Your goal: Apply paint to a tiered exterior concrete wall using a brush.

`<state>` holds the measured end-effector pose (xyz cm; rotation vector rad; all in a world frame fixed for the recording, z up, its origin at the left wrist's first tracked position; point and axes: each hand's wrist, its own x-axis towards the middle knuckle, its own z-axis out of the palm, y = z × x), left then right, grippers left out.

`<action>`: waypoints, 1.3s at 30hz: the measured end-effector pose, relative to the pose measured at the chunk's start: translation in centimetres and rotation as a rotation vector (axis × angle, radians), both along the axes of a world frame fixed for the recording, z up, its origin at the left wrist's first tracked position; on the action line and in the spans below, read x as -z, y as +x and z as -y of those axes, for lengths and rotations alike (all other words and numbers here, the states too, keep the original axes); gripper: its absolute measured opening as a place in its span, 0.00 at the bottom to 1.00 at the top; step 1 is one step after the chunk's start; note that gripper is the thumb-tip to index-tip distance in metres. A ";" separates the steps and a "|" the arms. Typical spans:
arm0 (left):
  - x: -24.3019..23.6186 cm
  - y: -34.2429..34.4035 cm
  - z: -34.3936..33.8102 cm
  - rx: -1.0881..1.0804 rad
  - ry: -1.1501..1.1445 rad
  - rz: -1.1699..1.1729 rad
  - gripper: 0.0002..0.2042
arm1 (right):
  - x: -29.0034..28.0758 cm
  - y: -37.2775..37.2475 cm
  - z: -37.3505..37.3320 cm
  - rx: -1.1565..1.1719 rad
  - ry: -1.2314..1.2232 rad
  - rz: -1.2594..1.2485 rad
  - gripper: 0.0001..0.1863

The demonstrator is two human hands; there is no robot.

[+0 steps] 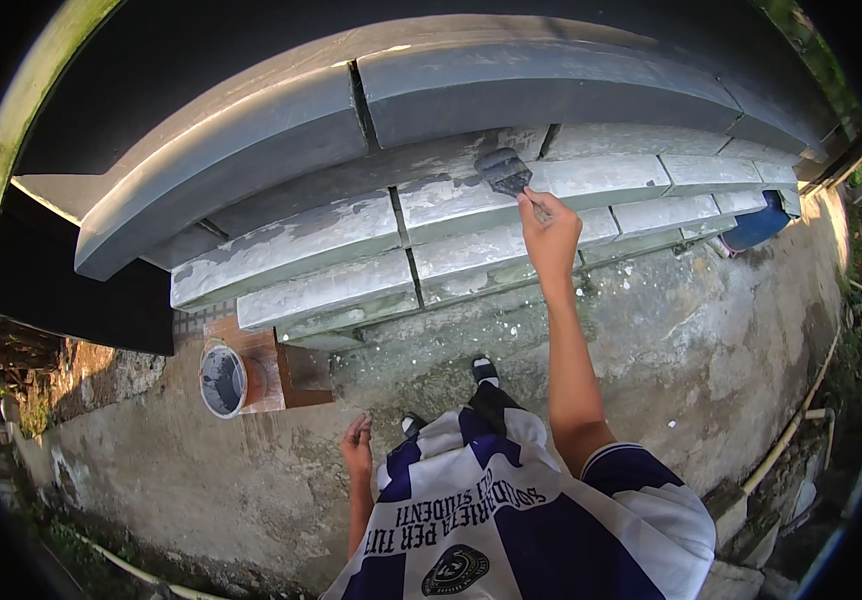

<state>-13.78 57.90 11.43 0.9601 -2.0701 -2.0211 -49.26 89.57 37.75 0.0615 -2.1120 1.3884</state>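
Observation:
My right hand (551, 232) is raised and gripping the handle of a wide paintbrush (504, 172). Its dark bristles press against a stepped concrete moulding (351, 240) on the wall, where grey paint covers the upper bands and patchy pale cement shows on the lower ones. My left hand (357, 447) hangs low beside my hip, fingers loosely apart and holding nothing. A bucket of grey paint (222, 380) stands on the ground to the left, next to a reddish brick block (276, 370).
A blue container (756, 226) sits at the foot of the wall on the right. Rough concrete paving (701, 330) stretches underfoot, edged by a thin pipe (791, 430) on the right. My feet (484, 370) stand close to the wall base.

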 end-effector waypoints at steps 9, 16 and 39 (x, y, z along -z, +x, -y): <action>1.6 2.0 1.1 -0.052 0.024 -0.063 0.15 | 4.9 -0.5 5.8 0.051 -0.080 -0.096 0.07; 2.2 3.0 1.8 -0.096 0.067 -0.047 0.15 | 3.7 0.4 6.3 0.054 0.024 0.027 0.10; 2.3 3.7 3.7 -0.052 0.027 -0.049 0.17 | -2.6 2.0 6.8 0.207 -0.168 -0.080 0.18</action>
